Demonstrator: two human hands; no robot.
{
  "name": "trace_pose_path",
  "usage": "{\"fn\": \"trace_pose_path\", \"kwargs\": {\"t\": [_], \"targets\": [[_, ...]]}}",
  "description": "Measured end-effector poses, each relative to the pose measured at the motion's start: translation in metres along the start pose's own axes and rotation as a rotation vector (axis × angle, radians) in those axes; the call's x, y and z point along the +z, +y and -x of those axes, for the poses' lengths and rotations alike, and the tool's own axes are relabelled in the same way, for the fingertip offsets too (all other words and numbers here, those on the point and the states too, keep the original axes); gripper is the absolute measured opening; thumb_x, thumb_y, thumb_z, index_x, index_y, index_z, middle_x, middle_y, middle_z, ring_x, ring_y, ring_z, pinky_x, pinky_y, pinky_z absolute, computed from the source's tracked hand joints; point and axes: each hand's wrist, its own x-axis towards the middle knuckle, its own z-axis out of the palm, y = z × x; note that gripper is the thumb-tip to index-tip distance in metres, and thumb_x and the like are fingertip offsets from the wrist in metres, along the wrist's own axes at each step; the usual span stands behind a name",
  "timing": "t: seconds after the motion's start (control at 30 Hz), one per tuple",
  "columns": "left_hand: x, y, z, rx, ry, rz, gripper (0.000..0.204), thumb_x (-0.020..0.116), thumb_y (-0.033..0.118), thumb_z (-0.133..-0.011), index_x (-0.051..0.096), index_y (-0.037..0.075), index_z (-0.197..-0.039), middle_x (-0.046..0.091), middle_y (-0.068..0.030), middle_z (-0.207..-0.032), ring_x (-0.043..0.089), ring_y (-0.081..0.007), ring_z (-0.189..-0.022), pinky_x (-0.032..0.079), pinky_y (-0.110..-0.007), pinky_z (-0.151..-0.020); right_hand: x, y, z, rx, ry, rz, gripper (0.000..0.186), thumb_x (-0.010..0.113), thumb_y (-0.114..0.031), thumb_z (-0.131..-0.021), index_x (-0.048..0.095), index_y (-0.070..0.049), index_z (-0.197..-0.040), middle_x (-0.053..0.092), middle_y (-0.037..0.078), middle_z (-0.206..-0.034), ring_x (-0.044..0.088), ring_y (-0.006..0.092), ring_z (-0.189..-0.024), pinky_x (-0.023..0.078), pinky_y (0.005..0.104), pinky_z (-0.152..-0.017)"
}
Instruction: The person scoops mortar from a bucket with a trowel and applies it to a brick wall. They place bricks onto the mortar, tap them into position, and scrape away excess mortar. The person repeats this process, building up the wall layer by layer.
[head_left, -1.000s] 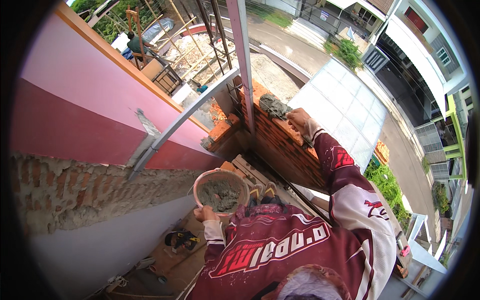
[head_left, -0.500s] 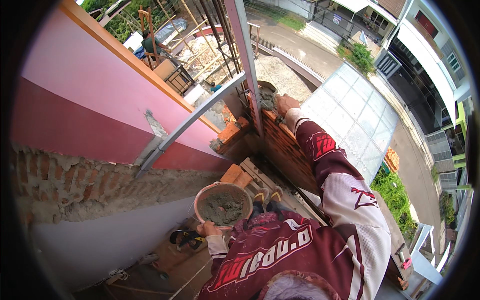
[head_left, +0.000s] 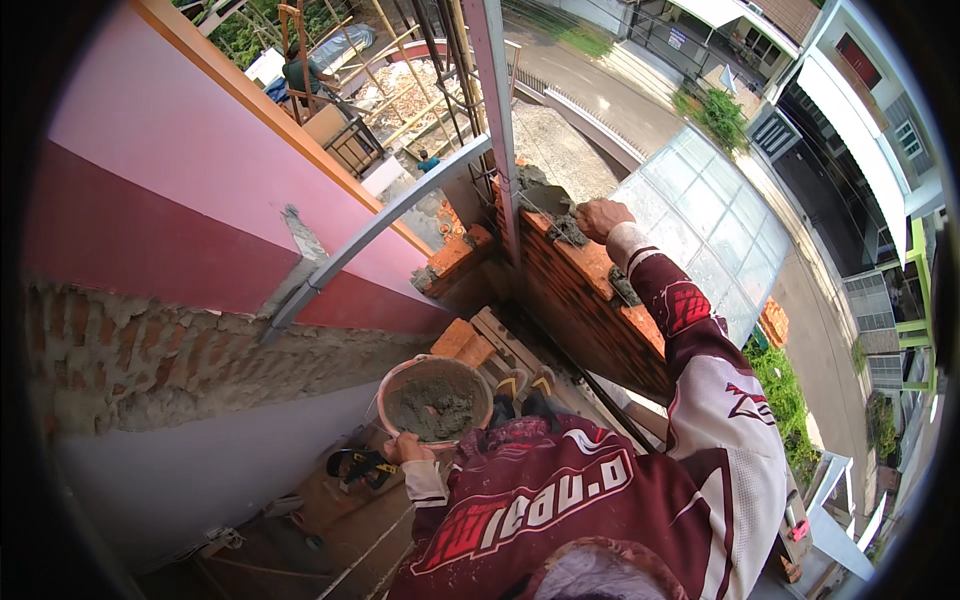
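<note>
My right hand point(head_left: 603, 218) is closed on a trowel, its handle hidden in the fist. The grey trowel blade point(head_left: 546, 198) lies over the top of a brick wall point(head_left: 590, 305), near its far end. Wet mortar point(head_left: 568, 233) sits in a lump on the top bricks beside the blade, and a smaller dab point(head_left: 624, 288) lies nearer to me. Down at the left, my left hand point(head_left: 408, 449) grips the rim of a round bucket point(head_left: 388, 392). Grey mortar point(head_left: 435, 405) partly fills this bucket, which tilts toward me.
A metal post point(head_left: 495, 110) rises by the wall's far end, joined by a bent grey bar point(head_left: 385, 225). Loose bricks point(head_left: 462, 342) lie beyond the bucket. Left stands a pink wall point(head_left: 180, 160); right, a translucent canopy point(head_left: 700, 215). A co-worker point(head_left: 300, 75) is far below.
My right hand and the trowel have come nearer and to the right along the wall top. More mortar shows on the bricks. My left hand still holds the bucket.
</note>
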Motion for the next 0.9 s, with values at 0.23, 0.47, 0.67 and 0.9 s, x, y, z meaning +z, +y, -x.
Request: {"fn": "trace_pose_path", "kwargs": {"t": [0.23,0.47,0.67,0.9], "targets": [[0.044,0.043,0.028,0.131,-0.207,-0.13,0.028,0.056,-0.006,-0.06,0.033,0.008,-0.069,0.037,0.0002,-0.069,0.035,-0.0131,-0.056,0.033,-0.031,-0.052,-0.055,-0.009,0.051,0.198,0.097,-0.289,0.041,0.058,-0.039,-0.09,0.072,-0.005,-0.107,0.072,0.02,-0.097,0.068,0.0395,-0.094,0.054,0.0452,-0.081],[0.13,0.07,0.053,0.525,-0.488,-0.185,0.029,0.057,-0.009,-0.067,0.033,0.008,-0.067,0.051,-0.0038,-0.077,0.039,-0.0089,-0.06,0.035,-0.029,-0.052,-0.012,-0.088,0.171,-0.442,-0.152,-0.294,0.036,0.065,-0.027,-0.087,0.064,-0.006,-0.116,0.068,0.017,-0.092,0.07,0.0333,-0.083,0.054,0.0454,-0.072],[0.17,0.098,0.089,0.667,-0.783,-0.127,0.029,0.055,-0.009,-0.071,0.033,0.009,-0.067,0.057,-0.0044,-0.079,0.042,-0.0066,-0.065,0.037,-0.026,-0.053,0.087,-0.185,0.169,-0.195,-0.013,-0.098,0.025,0.05,-0.016,-0.092,0.061,0.0,-0.108,0.068,0.021,-0.091,0.071,0.0337,-0.081,0.058,0.043,-0.068],[0.194,0.135,0.088,0.529,-0.973,-0.053,0.03,0.052,-0.013,-0.07,0.03,0.007,-0.068,0.069,-0.0227,-0.107,0.049,-0.0091,-0.07,0.042,-0.026,-0.062,0.055,-0.165,0.172,-0.261,-0.312,-0.26,0.023,0.055,-0.022,-0.09,0.063,-0.005,-0.104,0.07,0.022,-0.088,0.071,0.0381,-0.081,0.058,0.0474,-0.068]]}}
